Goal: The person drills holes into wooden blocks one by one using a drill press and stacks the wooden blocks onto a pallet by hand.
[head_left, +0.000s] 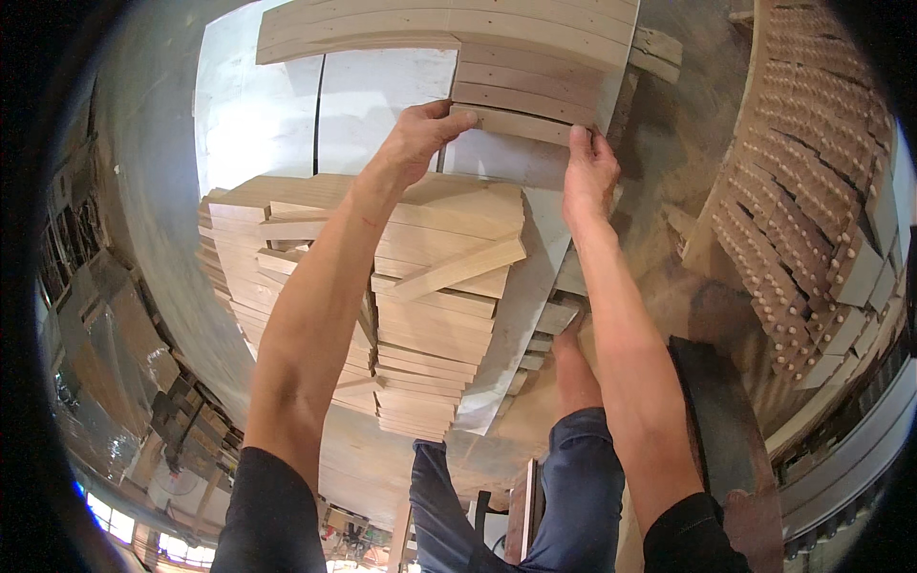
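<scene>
A narrow wooden strip (523,125) lies crosswise between my two hands, along the near edge of a row of strips. My left hand (422,141) grips its left end, thumb on top and fingers curled at the side. At the opposite end, my right hand (589,179) pinches the strip between thumb and fingers. Beyond it, side by side, are darker wooden strips (535,74) with small holes, and longer pale strips (420,24) farther off. All rest on a whitish sheet (382,105). Below my left wrist spreads a stack of loose pale strips (444,329).
One loose strip (463,267) lies askew on the stack. To the right stand wooden pieces with rows of round pegs (802,201). Wooden blocks (552,320) sit beneath the sheet's right edge. A wide grey surface (153,181) extends at the left, with stacked boards (105,315) past it.
</scene>
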A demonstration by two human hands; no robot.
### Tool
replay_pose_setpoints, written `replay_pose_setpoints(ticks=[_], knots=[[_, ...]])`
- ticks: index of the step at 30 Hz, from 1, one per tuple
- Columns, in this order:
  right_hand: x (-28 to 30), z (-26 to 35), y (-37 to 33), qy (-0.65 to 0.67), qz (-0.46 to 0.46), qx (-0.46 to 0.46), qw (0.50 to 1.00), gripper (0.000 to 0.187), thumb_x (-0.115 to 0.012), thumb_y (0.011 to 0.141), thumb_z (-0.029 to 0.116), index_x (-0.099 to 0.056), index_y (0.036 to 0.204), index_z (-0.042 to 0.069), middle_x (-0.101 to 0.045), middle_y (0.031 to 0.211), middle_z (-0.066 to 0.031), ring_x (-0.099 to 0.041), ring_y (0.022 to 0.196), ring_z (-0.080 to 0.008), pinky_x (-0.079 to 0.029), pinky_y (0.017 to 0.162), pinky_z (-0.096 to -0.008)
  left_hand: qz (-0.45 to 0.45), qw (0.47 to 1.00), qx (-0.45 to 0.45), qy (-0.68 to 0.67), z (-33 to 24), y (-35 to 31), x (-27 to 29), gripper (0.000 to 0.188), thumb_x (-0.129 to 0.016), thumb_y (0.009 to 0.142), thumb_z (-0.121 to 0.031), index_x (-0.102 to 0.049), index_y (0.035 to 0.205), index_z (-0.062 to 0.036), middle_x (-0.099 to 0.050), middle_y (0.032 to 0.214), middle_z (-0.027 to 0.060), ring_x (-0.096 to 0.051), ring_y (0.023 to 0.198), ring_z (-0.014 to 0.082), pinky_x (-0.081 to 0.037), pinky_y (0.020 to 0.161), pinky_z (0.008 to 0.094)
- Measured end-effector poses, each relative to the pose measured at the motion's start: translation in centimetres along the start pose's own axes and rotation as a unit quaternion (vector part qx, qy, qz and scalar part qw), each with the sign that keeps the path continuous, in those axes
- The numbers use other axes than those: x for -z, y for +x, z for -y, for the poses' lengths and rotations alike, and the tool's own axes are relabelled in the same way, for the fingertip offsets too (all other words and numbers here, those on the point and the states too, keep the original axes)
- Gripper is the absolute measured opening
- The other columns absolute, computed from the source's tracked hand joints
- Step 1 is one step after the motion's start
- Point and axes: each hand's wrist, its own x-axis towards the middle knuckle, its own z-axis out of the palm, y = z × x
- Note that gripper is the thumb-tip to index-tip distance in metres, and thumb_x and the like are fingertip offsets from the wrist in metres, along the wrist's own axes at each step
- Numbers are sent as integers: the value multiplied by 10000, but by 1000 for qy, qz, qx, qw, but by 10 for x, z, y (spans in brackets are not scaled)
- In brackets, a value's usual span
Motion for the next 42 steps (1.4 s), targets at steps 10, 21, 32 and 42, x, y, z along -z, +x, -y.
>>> replay_pose_setpoints(ticks=[10,21,32,42], knots=[[2,-3,8,-48,-1,13,999,385,-614,925,211,-562,1191,-62,-631,1132,-94,-554,1018,-137,-410,906,-271,-50,997,-8,-61,-6,1,-13,435,-681,814,-120,-568,1154,128,-639,1048,137,-585,960,198,-460,871,304],[1,-8,10,-101,-8,42,994,348,-549,948,258,-592,1137,-30,-649,1063,-180,-600,952,-282,-443,859,-376,-66,966,23,-248,-6,12,-23,210,-450,857,38,-511,1025,148,-515,1111,199,-478,1002,255,-382,1001,377],[1,7,1,-93,38,-11,995,405,-423,990,270,-519,1236,-37,-571,1216,-191,-524,1118,-281,-377,971,-371,-123,830,-1,-544,4,16,-35,258,-398,870,-27,-495,1055,125,-528,1123,246,-505,1032,306,-397,978,408],[4,-15,15,0,63,17,998,574,-395,1007,356,-362,1381,-79,-402,1432,-162,-351,1323,-221,-253,1095,-333,-74,818,-27,-570,-9,1,-56,712,-390,973,-478,-209,1430,38,-281,1479,181,-322,1338,282,-203,1126,428]])
